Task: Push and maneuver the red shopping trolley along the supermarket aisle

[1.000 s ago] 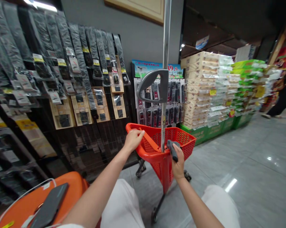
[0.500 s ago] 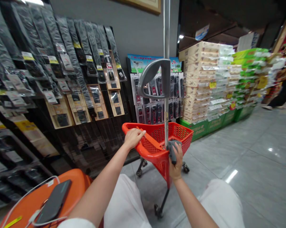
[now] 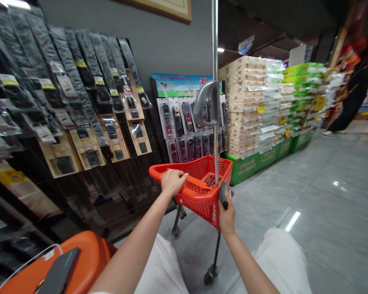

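In front of my knees stands a red plastic shopping cart (image 3: 199, 197) on black castor legs. My left hand (image 3: 173, 182) is curled over its near rim, thumb pointing right. At the cart's near right corner my right hand (image 3: 228, 217) holds a bunched grey cloth (image 3: 223, 194) against the side, close to the foot of a metal pole (image 3: 214, 49). The pole rises from that corner and carries a grey loop-shaped handle (image 3: 199, 104) above the basket. Part of the cloth is hidden by my fingers.
Packaged belts (image 3: 61, 53) hang on the wall at left. Stacked cartons (image 3: 245, 110) stand on green bases behind the cart. An orange stool (image 3: 89, 249) with a dark power bank (image 3: 60, 269) is at lower left. A person in black (image 3: 353, 98) is far right.
The cart has turned, and its basket now reaches less far right. My right hand and the cloth have shifted slightly along the corner. My left hand stays on the rim. The view has swung right.
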### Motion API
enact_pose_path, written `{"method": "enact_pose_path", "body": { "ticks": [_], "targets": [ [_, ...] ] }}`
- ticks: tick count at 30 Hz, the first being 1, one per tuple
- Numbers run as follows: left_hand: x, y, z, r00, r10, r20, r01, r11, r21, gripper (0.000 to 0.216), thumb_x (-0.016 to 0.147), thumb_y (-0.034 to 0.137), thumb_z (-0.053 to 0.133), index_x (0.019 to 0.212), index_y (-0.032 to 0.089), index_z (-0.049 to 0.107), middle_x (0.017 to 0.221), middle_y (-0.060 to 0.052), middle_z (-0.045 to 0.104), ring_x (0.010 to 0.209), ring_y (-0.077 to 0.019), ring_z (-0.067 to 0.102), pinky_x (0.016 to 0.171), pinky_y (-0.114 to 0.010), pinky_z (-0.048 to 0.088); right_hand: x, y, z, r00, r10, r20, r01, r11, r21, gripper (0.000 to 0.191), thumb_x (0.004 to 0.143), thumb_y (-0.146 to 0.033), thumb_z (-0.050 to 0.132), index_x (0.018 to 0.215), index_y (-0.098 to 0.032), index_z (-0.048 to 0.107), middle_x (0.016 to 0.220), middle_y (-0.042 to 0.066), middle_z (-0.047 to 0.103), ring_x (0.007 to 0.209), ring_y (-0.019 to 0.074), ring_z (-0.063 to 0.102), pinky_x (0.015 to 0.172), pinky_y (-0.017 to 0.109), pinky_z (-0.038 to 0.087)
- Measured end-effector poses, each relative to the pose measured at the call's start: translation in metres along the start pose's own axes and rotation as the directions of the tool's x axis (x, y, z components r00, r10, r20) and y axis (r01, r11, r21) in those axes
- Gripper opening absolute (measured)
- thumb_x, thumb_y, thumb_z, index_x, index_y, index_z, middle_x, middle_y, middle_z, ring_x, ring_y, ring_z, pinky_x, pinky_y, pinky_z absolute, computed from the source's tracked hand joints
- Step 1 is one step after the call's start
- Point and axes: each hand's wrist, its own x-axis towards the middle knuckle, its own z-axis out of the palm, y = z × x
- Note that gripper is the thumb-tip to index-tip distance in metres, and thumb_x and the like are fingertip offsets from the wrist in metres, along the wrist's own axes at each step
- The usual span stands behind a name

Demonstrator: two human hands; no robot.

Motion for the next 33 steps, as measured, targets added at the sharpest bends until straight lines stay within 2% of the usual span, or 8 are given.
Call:
{"method": "enact_pose_path", "body": {
  "ticks": [4,9,14,18,22,24,28,33],
  "targets": [
    [0.002,0.006,0.002,1.000,-0.012,-0.009,0.012,1.000,0.026,0.044,0.091,0.046,0.040,0.089,0.024,0.079,0.096,-0.004,0.077,0.097,-0.0230,0.065,0.087,-0.033,0.044,-0.005,-0.010,0.000,0.981,-0.191,0.020,0.191,0.982,-0.001,0.049,0.092,-0.036,0.055,0.140,-0.026,0.051,0.153,0.009,0.043,0.147,0.0287,0.030,0.117,0.062,0.022],
    [0.002,0.015,0.000,0.998,-0.061,-0.007,0.061,0.997,0.047,0.042,0.089,0.043,0.041,0.091,0.023,0.078,0.097,-0.005,0.077,0.100,-0.0249,0.064,0.083,-0.035,0.044,0.006,-0.020,-0.003,0.993,-0.102,-0.067,0.096,0.992,-0.079,0.048,0.093,-0.037,0.052,0.140,-0.026,0.050,0.143,0.010,0.053,0.134,0.0273,0.046,0.111,0.057,0.034],
    [0.001,0.024,-0.001,0.995,-0.095,-0.025,0.097,0.993,0.068,0.042,0.088,0.042,0.040,0.089,0.023,0.078,0.094,-0.006,0.076,0.099,-0.0254,0.064,0.081,-0.035,0.043,0.013,-0.037,-0.007,0.963,-0.269,0.017,0.270,0.957,-0.107,0.041,0.091,-0.037,0.056,0.131,-0.029,0.058,0.138,0.008,0.056,0.130,0.0280,0.047,0.111,0.055,0.034],
    [0.000,0.034,0.002,0.990,-0.133,-0.048,0.136,0.987,0.080,0.041,0.087,0.039,0.041,0.087,0.023,0.078,0.093,-0.007,0.076,0.098,-0.0259,0.064,0.081,-0.035,0.044,0.022,-0.045,-0.007,0.982,-0.150,-0.118,0.143,0.987,-0.070,0.040,0.094,-0.036,0.052,0.133,-0.027,0.054,0.131,0.010,0.060,0.122,0.0263,0.053,0.105,0.053,0.040],
    [0.003,0.046,0.007,0.987,-0.151,-0.053,0.156,0.983,0.096,0.042,0.088,0.038,0.040,0.088,0.020,0.078,0.094,-0.010,0.076,0.098,-0.0264,0.063,0.084,-0.035,0.044,0.027,-0.061,-0.011,0.957,-0.290,0.000,0.289,0.954,-0.083,0.035,0.092,-0.035,0.055,0.126,-0.027,0.061,0.133,0.008,0.060,0.128,0.0267,0.049,0.110,0.053,0.033],
    [0.005,0.051,0.010,0.987,-0.152,-0.053,0.157,0.983,0.100,0.045,0.089,0.038,0.039,0.091,0.018,0.079,0.096,-0.011,0.075,0.099,-0.0274,0.062,0.088,-0.037,0.043,0.032,-0.064,-0.012,0.955,-0.295,-0.038,0.291,0.953,-0.085,0.033,0.093,-0.035,0.053,0.124,-0.026,0.063,0.130,0.008,0.062,0.125,0.0267,0.051,0.109,0.053,0.034],
    [0.008,0.062,0.019,0.985,-0.146,-0.088,0.153,0.985,0.084,0.051,0.091,0.040,0.036,0.094,0.013,0.079,0.096,-0.016,0.075,0.099,-0.0310,0.062,0.093,-0.042,0.042,0.044,-0.062,-0.014,0.966,-0.207,-0.155,0.190,0.975,-0.117,0.036,0.094,-0.036,0.050,0.127,-0.023,0.059,0.127,0.010,0.063,0.119,0.0264,0.055,0.104,0.051,0.040],
    [0.006,0.083,0.029,0.979,-0.149,-0.142,0.160,0.984,0.072,0.054,0.094,0.042,0.034,0.094,0.011,0.079,0.098,-0.018,0.074,0.101,-0.0316,0.062,0.102,-0.047,0.037,0.057,-0.066,-0.025,0.902,-0.430,-0.019,0.406,0.865,-0.293,0.030,0.092,-0.034,0.051,0.118,-0.026,0.065,0.125,0.006,0.065,0.124,0.0276,0.052,0.109,0.052,0.034]
  ]
}}
